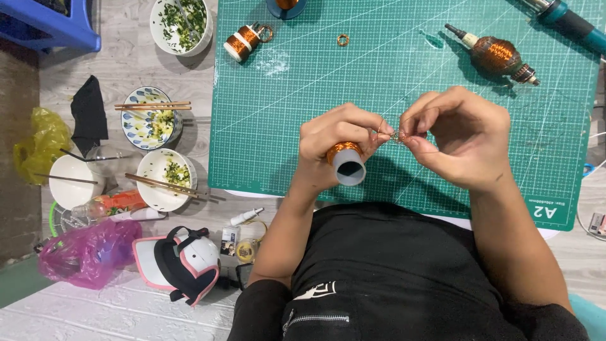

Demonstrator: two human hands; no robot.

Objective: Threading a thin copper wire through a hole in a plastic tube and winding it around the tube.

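My left hand [338, 142] grips a spool of copper wire [346, 161] on a grey core, its open end facing me. My right hand [459, 136] pinches a small twisted piece of thin wire [396, 135] between thumb and forefinger; the left fingertips meet it there. Both hands hover over a green cutting mat [303, 95]. On the mat lie a small copper ring [343, 40], a copper coil wound on a rotor-like tool [495, 55], and another copper spool [243, 41] at the mat's left edge.
Left of the mat stand bowls with green scraps [182, 25], a patterned bowl with chopsticks [150, 118], two white bowls [165, 179], a pink plastic bag [85, 252], a cap [183, 262] and a blue bin [50, 22]. A teal-handled tool [571, 22] lies top right.
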